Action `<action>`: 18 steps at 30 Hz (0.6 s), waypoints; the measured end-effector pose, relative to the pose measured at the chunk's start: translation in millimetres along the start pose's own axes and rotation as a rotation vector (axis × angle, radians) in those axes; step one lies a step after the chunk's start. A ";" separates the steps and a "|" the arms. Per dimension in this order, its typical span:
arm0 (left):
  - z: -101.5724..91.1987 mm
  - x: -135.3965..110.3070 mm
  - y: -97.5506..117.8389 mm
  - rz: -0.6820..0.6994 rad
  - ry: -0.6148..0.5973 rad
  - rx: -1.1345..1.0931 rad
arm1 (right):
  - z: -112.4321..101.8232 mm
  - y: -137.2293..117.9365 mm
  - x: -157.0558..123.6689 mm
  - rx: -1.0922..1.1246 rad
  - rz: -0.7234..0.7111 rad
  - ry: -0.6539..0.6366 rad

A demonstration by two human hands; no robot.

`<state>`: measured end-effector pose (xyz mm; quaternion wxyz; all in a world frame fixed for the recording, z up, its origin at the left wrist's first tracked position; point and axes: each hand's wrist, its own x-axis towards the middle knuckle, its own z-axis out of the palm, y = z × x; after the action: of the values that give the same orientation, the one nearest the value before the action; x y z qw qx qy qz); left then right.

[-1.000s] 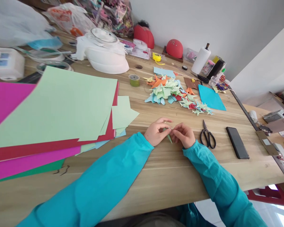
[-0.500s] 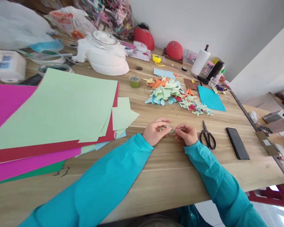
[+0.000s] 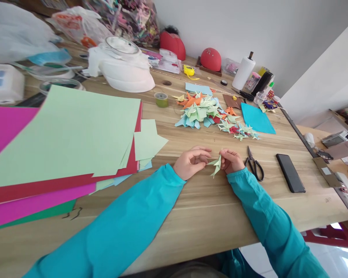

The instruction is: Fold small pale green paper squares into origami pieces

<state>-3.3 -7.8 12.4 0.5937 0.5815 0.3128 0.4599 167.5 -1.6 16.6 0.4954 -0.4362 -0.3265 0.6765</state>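
My right hand (image 3: pixel 231 160) pinches a small light green folded paper crane (image 3: pixel 217 166) by its upper end, between thumb and fingers. The crane hangs just above the table, its points spread out. Close on its left is my left hand (image 3: pixel 192 163), with fingers loosely curved and the thumb apart from them. One point of the crane reaches the left fingertips; whether they touch is hard to tell. Beyond both hands lies a heap of folded paper cranes (image 3: pixel 201 112) in green, blue, orange and red. Black-handled scissors (image 3: pixel 254 164) rest beside my right hand.
Large coloured paper sheets (image 3: pixel 84 131) cover the left side, with small green paper squares (image 3: pixel 146 143) at their edge. A phone (image 3: pixel 290 173) lies at right. Farther back are a thread spool (image 3: pixel 161 100), a blue cloth-like square (image 3: pixel 258 117) and a red pincushion (image 3: pixel 211 59).
The folded paper, earlier held flat between both hands, now shows as a spread crane in my right hand. The left fingers have loosened from it. The view has shifted slightly.
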 end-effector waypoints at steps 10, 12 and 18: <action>2.1 0.2 -8.1 -0.001 -0.037 0.011 | -1.0 -0.5 2.1 0.024 0.060 -0.051; 1.7 0.5 -8.3 -0.001 -0.034 0.041 | -1.0 -0.4 1.9 0.017 0.064 -0.064; 0.7 0.9 -7.8 0.012 -0.013 0.092 | -1.6 -0.3 1.4 0.011 0.071 -0.074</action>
<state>-0.9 -6.5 4.9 0.5655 0.6132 0.3260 0.4448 168.9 -0.1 15.8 0.4613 -0.4195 -0.3251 0.7110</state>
